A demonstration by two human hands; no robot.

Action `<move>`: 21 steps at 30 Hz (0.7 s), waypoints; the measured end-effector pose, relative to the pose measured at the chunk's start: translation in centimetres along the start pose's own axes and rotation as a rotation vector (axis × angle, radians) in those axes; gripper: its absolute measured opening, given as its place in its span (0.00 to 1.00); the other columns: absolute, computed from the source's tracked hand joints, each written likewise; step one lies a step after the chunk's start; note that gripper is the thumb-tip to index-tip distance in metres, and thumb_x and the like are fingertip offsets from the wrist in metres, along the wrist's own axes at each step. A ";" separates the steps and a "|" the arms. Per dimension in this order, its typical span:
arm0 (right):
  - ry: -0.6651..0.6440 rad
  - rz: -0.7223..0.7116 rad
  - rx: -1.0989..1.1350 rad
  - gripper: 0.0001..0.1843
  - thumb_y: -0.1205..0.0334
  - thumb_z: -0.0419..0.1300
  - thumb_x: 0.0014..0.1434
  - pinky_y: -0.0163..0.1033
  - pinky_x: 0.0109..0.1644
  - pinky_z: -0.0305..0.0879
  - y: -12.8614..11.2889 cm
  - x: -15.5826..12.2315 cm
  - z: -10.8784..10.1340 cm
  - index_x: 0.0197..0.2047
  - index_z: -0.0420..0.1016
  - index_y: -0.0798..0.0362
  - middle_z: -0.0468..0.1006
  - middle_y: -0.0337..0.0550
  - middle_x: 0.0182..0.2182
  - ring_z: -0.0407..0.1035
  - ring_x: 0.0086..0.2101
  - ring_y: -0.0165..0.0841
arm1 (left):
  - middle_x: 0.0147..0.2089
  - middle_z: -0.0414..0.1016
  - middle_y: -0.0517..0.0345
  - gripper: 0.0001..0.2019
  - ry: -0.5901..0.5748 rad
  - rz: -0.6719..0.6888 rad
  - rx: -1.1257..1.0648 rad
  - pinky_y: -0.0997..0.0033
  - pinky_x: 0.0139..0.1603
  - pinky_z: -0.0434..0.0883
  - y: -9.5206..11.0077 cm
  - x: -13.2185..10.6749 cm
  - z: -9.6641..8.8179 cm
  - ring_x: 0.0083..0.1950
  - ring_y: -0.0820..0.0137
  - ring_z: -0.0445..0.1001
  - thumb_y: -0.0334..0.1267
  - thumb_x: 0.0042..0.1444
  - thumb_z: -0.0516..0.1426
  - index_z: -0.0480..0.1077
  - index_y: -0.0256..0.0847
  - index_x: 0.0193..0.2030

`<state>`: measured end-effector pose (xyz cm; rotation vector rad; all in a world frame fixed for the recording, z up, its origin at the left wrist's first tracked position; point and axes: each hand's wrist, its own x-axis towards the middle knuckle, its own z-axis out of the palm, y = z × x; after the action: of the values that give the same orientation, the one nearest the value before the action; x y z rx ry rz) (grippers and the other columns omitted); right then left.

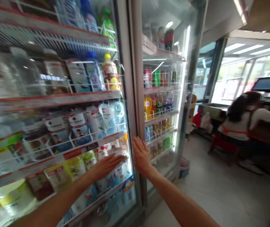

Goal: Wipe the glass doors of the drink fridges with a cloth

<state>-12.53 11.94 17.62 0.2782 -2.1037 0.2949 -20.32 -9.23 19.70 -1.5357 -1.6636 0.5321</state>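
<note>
A drinks fridge with two glass doors stands in front of me. My right hand (pixel 141 156) lies with fingers stretched upward at the metal door frame (pixel 135 104) between the left and right doors, seemingly pressed on it. Just to the left, my left hand (pixel 112 164) reaches across the left glass door (pixel 97 101), its fingers extended toward the frame; whether it touches the glass I cannot tell. Neither hand holds anything. Behind the left door are shelves of bottles, with white-and-blue packs (pixel 79 126) on a middle shelf. Through the right door show cans and an orange drink bottle (pixel 147 108).
On the right, a person (pixel 241 116) sits on a red chair beside a counter with a monitor (pixel 269 83). A bucket (pixel 184 167) stands on the tiled floor (pixel 203 192) by the fridge's right side. Windows line the back.
</note>
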 end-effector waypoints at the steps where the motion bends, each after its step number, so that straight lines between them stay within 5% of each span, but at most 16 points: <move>1: -0.023 0.025 0.016 0.32 0.74 0.46 0.52 0.51 0.64 0.47 0.0 -0.3 -0.2 0.62 0.55 0.56 0.57 0.50 0.61 0.44 0.63 0.36 | 0.64 0.58 0.67 0.27 -0.004 0.008 -0.046 0.70 0.67 0.48 0.4 -0.5 0.2 0.66 0.79 0.51 0.30 0.55 0.47 0.52 0.49 0.63; 4: -0.042 0.095 0.050 0.33 0.74 0.47 0.51 0.50 0.65 0.43 0.2 -0.4 -0.8 0.62 0.56 0.56 0.55 0.48 0.62 0.42 0.63 0.35 | 0.64 0.57 0.67 0.26 0.026 -0.154 -0.113 0.62 0.69 0.42 -3.6 0.6 -2.6 0.67 0.76 0.50 0.30 0.58 0.44 0.51 0.54 0.63; 8: -0.040 0.136 0.079 0.32 0.73 0.46 0.51 0.50 0.65 0.41 -0.4 0.1 -0.8 0.62 0.56 0.58 0.53 0.48 0.63 0.39 0.64 0.35 | 0.69 0.43 0.68 0.25 0.200 -0.593 0.005 0.54 0.68 0.32 -10.6 3.3 -7.8 0.69 0.69 0.40 0.36 0.61 0.45 0.46 0.48 0.65; 10: -0.051 0.131 0.104 0.33 0.72 0.46 0.51 0.50 0.66 0.39 -1.1 0.1 -0.6 0.62 0.55 0.58 0.52 0.48 0.63 0.38 0.64 0.35 | 0.69 0.40 0.67 0.24 0.185 -0.618 0.016 0.53 0.68 0.33 -9.9 2.8 -7.6 0.69 0.68 0.40 0.36 0.61 0.46 0.47 0.46 0.64; 14: -0.087 0.072 0.156 0.32 0.72 0.46 0.51 0.50 0.66 0.38 -2.1 -0.3 -0.3 0.62 0.55 0.58 0.52 0.48 0.63 0.37 0.64 0.34 | 0.64 0.56 0.65 0.24 0.009 -0.241 -0.120 0.62 0.69 0.39 -4.4 -0.8 -3.7 0.65 0.75 0.53 0.28 0.61 0.39 0.55 0.47 0.62; 16: -0.095 0.050 0.177 0.32 0.73 0.45 0.51 0.50 0.66 0.38 -2.3 -0.3 -0.3 0.61 0.56 0.57 0.53 0.47 0.63 0.38 0.64 0.33 | 0.63 0.58 0.67 0.25 -0.024 -0.199 -0.112 0.64 0.69 0.40 -4.2 -2.3 -3.7 0.64 0.77 0.55 0.27 0.60 0.40 0.55 0.51 0.62; 21: -0.066 0.062 0.210 0.33 0.73 0.45 0.50 0.50 0.65 0.39 -2.7 0.2 -0.1 0.62 0.55 0.57 0.53 0.48 0.63 0.38 0.64 0.33 | 0.68 0.46 0.59 0.25 0.218 -0.757 0.167 0.42 0.65 0.45 -9.9 -3.5 -9.2 0.67 0.57 0.48 0.43 0.62 0.46 0.48 0.42 0.64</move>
<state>-11.70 9.44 18.06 0.3507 -2.1513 0.5526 -19.55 -16.23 31.77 -0.7206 -1.8099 0.0848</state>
